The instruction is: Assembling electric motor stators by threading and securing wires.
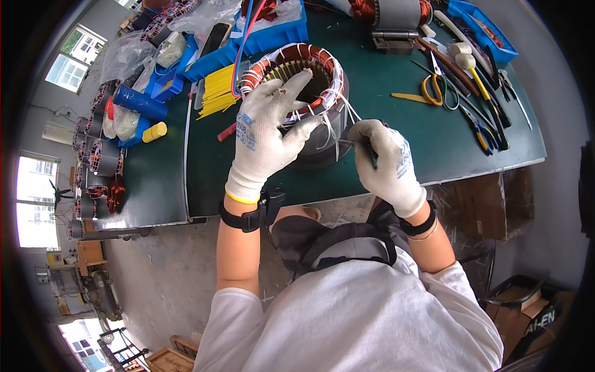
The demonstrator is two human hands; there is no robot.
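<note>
A motor stator (338, 87) stands upright on the green bench, its copper windings bound with white cord around the top ring. My left hand (263, 133), in a white glove, lies over the near left side of the ring. Its fingers are stretched out and spread, reaching toward the bore, with the thumb apart at the near edge. To the right, my gloved right hand (385, 162) is closed, pinching the white cord (351, 109) that runs from the windings. Loose cord ends hang down the stator's near side. The right fingertips are partly hidden.
Yellow strips (218, 92) lie left of the stator, near blue bins (273, 36). On the right are orange-handled scissors (432, 90), a mallet (466, 61) and pliers (482, 135). A blue cylinder (140, 102) lies at left. Red and blue leads rise behind the left hand.
</note>
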